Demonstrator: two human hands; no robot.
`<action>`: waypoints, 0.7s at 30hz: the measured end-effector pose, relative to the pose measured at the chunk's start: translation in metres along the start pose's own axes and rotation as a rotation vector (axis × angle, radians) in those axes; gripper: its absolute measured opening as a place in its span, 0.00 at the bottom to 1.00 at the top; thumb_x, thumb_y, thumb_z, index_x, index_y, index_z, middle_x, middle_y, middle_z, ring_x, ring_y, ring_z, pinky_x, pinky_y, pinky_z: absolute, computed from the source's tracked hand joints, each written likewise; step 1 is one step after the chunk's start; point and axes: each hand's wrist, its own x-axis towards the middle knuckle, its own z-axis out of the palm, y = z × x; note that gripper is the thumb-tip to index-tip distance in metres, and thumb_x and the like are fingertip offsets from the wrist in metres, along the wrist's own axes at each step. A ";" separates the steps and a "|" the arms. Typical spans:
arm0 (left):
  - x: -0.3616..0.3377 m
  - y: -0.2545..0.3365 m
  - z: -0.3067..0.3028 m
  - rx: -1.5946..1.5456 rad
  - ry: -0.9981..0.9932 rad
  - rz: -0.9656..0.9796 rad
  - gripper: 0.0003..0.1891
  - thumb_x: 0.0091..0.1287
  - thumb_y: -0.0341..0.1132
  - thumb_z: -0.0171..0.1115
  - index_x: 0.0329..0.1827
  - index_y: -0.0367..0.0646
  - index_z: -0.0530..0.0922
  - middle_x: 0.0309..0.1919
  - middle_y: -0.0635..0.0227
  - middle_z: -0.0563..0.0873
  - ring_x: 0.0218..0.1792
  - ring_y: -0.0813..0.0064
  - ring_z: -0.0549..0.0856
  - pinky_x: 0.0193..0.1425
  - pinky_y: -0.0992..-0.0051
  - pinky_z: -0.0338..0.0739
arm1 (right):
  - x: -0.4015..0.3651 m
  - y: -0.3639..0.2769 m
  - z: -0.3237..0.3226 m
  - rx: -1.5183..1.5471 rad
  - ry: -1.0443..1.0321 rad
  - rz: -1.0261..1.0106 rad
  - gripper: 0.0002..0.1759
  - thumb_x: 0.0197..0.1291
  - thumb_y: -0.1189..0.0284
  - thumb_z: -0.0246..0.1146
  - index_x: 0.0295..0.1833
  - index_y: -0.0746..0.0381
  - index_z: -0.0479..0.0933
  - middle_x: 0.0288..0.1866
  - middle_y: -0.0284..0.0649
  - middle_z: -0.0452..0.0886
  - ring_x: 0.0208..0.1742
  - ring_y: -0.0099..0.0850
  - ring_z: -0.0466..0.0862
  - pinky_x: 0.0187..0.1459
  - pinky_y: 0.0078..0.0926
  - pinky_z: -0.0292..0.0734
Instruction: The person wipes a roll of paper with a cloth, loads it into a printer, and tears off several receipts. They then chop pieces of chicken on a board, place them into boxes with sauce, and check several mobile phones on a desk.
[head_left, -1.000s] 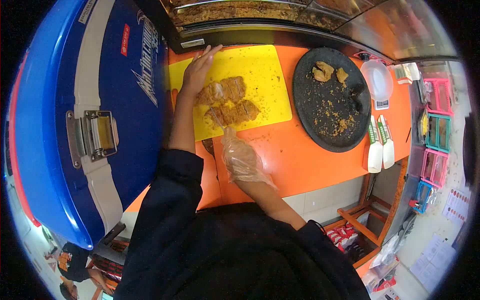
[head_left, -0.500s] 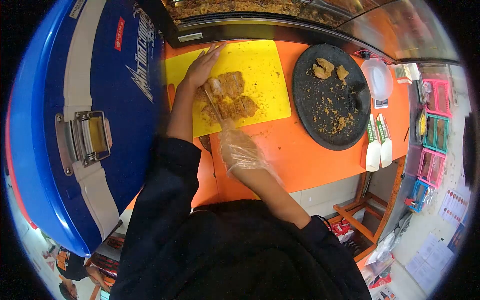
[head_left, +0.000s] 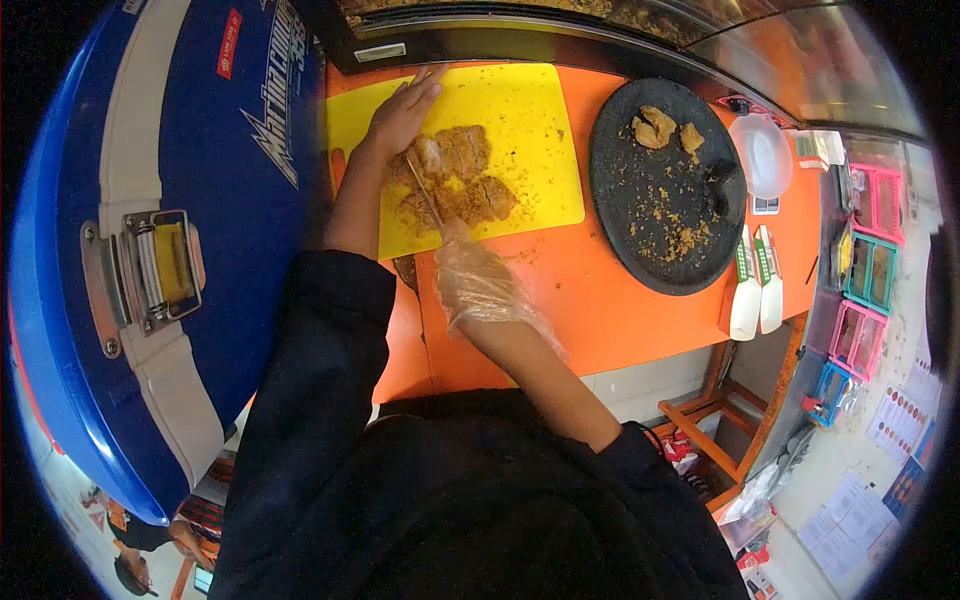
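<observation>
Cutlet (head_left: 455, 178) is lying in two breaded strips on the left half of the yellow board (head_left: 530, 110), just right of the blue cooler (head_left: 200, 150), at the far side of the orange counter (head_left: 600, 300). The left hand (head_left: 400, 112) is pressing flat on the cutlet's far-left end, with fingers stretched out, close together and pinching nothing. The knife (head_left: 424, 188) is crossing both strips just right of that hand, its blade slanting from far-left to near-right. The right hand (head_left: 478, 285) (in a clear plastic glove) is curling closed around the handle at the board's near edge.

To cut well here, the holding fingers are probably safest sitting left of the blade and pressing lightly, so the crust is not crumbling. The blade should be drawing toward the near side in one stroke rather than sawing. Right of the board, a black plate (head_left: 650, 230) is carrying crumbs and some fried pieces (head_left: 655, 127), and two white bottles (head_left: 755, 290) are lying beside it.
</observation>
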 end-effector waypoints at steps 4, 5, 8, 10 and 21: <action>0.002 0.007 -0.002 0.160 0.062 -0.034 0.24 0.70 0.57 0.33 0.69 0.70 0.58 0.70 0.69 0.58 0.69 0.59 0.59 0.71 0.64 0.53 | 0.003 -0.002 0.012 0.165 -0.033 0.011 0.37 0.64 0.44 0.34 0.41 0.65 0.76 0.36 0.47 0.81 0.36 0.41 0.79 0.41 0.35 0.70; 0.000 0.007 -0.002 0.222 0.080 -0.012 0.24 0.70 0.57 0.33 0.69 0.70 0.58 0.69 0.69 0.59 0.68 0.59 0.60 0.71 0.63 0.54 | 0.006 0.001 0.019 0.164 -0.036 0.013 0.37 0.64 0.44 0.34 0.41 0.65 0.76 0.36 0.47 0.81 0.36 0.41 0.79 0.41 0.35 0.70; -0.005 0.006 -0.011 0.246 0.134 0.011 0.24 0.70 0.57 0.33 0.69 0.70 0.58 0.69 0.70 0.59 0.68 0.58 0.61 0.70 0.62 0.55 | 0.019 0.008 0.031 0.055 0.063 0.026 0.39 0.64 0.44 0.32 0.41 0.66 0.77 0.40 0.49 0.81 0.39 0.45 0.80 0.43 0.37 0.71; 0.002 0.008 -0.014 0.226 0.131 0.023 0.24 0.70 0.58 0.34 0.69 0.70 0.58 0.69 0.70 0.60 0.68 0.58 0.60 0.70 0.62 0.55 | 0.026 0.017 0.025 0.043 0.168 -0.191 0.34 0.66 0.47 0.33 0.46 0.65 0.74 0.37 0.51 0.80 0.37 0.49 0.80 0.40 0.41 0.72; -0.002 0.024 -0.019 0.206 0.120 -0.049 0.23 0.70 0.56 0.32 0.67 0.71 0.61 0.69 0.69 0.61 0.69 0.56 0.58 0.71 0.62 0.52 | 0.062 0.038 0.034 -0.462 0.289 -0.580 0.11 0.61 0.71 0.48 0.49 0.62 0.64 0.29 0.54 0.78 0.34 0.52 0.79 0.32 0.48 0.72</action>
